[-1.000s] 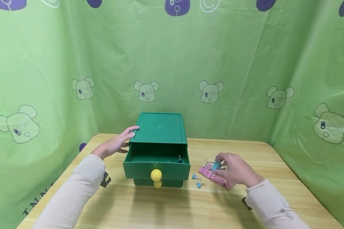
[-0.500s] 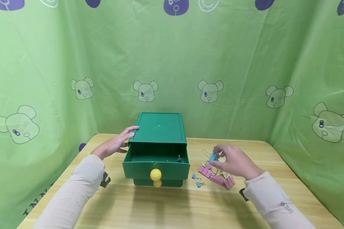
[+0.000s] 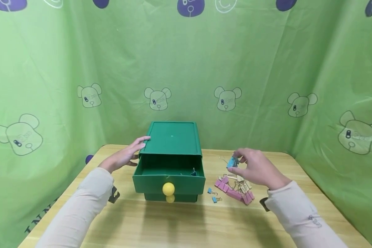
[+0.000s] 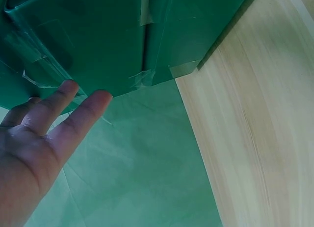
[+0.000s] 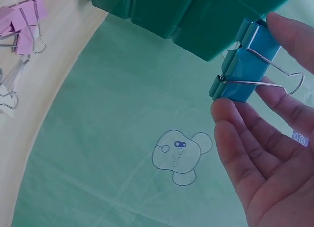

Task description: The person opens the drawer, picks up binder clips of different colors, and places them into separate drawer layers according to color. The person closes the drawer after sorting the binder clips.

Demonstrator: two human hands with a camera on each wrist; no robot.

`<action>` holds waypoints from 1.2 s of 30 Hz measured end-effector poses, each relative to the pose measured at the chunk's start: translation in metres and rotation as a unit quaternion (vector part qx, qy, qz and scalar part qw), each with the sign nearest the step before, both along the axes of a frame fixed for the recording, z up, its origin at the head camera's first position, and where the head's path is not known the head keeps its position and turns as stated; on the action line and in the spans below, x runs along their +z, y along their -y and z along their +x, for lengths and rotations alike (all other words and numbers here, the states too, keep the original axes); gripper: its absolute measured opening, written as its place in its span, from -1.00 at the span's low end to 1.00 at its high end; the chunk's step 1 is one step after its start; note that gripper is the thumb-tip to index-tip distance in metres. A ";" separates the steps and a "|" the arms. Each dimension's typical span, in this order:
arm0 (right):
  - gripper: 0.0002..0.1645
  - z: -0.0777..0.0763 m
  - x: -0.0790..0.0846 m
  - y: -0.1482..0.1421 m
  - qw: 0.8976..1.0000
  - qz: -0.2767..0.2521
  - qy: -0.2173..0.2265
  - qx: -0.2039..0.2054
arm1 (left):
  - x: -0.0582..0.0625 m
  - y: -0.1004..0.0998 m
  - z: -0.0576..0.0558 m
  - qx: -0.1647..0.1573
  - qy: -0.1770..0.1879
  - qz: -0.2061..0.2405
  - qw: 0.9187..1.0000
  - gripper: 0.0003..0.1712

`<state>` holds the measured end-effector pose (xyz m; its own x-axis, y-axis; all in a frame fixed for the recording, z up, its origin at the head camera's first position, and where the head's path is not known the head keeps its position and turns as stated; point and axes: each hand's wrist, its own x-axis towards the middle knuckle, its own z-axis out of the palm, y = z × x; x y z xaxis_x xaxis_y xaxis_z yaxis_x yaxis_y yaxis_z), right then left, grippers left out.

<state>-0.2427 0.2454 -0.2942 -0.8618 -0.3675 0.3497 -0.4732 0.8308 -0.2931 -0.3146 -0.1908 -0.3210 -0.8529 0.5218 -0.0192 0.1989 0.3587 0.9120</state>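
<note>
My right hand [image 3: 256, 168] pinches a large blue binder clip [image 3: 232, 162] between thumb and fingers, raised above a group of clips on the table. In the right wrist view, the blue binder clip [image 5: 249, 65] shows its silver wire handles toward the palm. Below it lie several pink binder clips [image 3: 234, 194] and pale yellow binder clips [image 3: 245, 186]. My left hand [image 3: 121, 159] touches the left side of a green drawer box [image 3: 173, 137] with fingers extended. Its upper drawer [image 3: 152, 185] is pulled out, with a dark clip [image 3: 194, 173] inside at the right.
Two small blue binder clips [image 3: 217, 199] lie between the drawer box and the pink clips. A yellow ball knob [image 3: 168, 189] sticks out from the upper drawer's front. Green patterned cloth [image 3: 186, 69] hangs behind and beside the wooden table [image 3: 186, 227].
My right hand has lifted the blue binder clip up and away from the pile, uncovering more of the pink and yellow clips. The left hand stays on the drawer box.
</note>
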 end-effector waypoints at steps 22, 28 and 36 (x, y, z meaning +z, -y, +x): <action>-0.54 0.006 0.023 0.020 1.000 -0.010 -0.014 0.008 | 0.000 0.000 -0.001 0.005 -0.001 -0.007 1.000 -0.32; -0.56 0.007 0.027 0.027 1.000 -0.010 -0.022 0.014 | 0.000 0.000 -0.001 0.003 -0.003 -0.007 1.000 -0.32; -0.55 0.006 0.029 0.035 1.000 -0.014 -0.019 0.020 | 0.000 0.001 -0.001 0.002 -0.003 -0.005 1.000 -0.32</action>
